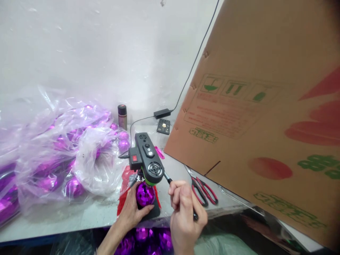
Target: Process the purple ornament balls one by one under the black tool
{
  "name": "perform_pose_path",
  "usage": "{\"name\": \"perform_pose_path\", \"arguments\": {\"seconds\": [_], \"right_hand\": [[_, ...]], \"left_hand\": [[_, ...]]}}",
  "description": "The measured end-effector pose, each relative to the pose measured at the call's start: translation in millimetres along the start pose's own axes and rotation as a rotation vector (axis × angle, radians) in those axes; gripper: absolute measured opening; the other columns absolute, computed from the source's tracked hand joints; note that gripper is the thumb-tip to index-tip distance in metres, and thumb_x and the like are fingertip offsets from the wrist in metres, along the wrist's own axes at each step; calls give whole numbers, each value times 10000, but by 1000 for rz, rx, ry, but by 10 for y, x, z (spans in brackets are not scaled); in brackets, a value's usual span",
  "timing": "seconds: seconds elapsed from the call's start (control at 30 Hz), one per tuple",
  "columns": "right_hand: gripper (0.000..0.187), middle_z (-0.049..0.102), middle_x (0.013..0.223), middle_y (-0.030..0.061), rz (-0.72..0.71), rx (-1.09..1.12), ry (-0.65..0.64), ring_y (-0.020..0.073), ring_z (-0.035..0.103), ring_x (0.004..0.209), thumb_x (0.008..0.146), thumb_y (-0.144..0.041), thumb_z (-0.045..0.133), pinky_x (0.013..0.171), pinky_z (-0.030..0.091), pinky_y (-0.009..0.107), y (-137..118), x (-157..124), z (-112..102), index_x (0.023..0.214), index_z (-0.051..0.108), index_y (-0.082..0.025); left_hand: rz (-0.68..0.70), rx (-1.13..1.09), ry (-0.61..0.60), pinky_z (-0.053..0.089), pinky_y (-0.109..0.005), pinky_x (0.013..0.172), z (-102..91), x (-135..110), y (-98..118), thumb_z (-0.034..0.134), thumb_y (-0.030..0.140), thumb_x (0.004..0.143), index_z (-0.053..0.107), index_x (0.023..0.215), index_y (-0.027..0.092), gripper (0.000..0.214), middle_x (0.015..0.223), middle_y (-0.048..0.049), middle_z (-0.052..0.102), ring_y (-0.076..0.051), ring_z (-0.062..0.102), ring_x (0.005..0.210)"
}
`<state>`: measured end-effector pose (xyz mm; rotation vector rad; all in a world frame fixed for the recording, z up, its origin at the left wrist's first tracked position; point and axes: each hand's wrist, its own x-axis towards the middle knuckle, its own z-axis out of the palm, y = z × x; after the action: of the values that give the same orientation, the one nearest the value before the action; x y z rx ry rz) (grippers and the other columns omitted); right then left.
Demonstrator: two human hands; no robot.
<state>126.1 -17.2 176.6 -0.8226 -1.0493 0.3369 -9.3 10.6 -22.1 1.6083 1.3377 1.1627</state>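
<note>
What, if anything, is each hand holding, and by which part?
Left hand: the ball, by its left side and lower edge. Right hand: the rod, by its black handle.

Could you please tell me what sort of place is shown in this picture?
Probably a small workshop: a black machine stands on the workbench, the left hand holds a shiny purple ball close to it, and a plastic bag of similar balls lies alongside.
</note>
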Motion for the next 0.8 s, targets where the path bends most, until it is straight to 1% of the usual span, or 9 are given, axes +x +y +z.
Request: {"name": "perform_pose_path", "arguments": {"seconds": [0.17,0.33,0.53,0.67,0.8], "right_hand": [[472,518,608,-24,-10,15,63,119,534,570,1114,-273,545,503,354,249,98,-120,7,647,557,-207],[455,480,594,-41,-36,32,132,131,529,572,1106,-269,514,510,333,255,267,-286,-2,654,496,-224],[454,504,612,-35,-49,19,99,138,526,578,1105,-271,498,524,322,266,336,-322,-54,653,495,-227],[458,531,634,-27,-47,6,105,132,518,567,1106,-273,493,514,317,267,342,-318,-61,651,495,-227],[456,525,629,-30,-59,24,103,128,508,562,1106,-265,493,510,310,267,343,-322,-53,651,496,-227]], "left_hand": [[10,3,10,447,-710,1216,14,-7,-13,889,453,733,517,1500,173,898,1503,-236,646,-477,603,1434],[11,18,14,451,-715,1216,9,-12,12,882,482,744,526,1506,154,902,1519,-255,640,-490,593,1449],[16,30,31,484,-701,1196,1,1,47,891,496,720,566,1476,173,884,1476,-230,681,-485,628,1413],[20,16,17,477,-700,1205,6,6,50,882,485,724,561,1482,172,880,1484,-228,677,-479,624,1419],[24,23,23,473,-700,1209,13,2,42,877,463,729,559,1486,179,869,1485,-221,676,-474,618,1426]]}}
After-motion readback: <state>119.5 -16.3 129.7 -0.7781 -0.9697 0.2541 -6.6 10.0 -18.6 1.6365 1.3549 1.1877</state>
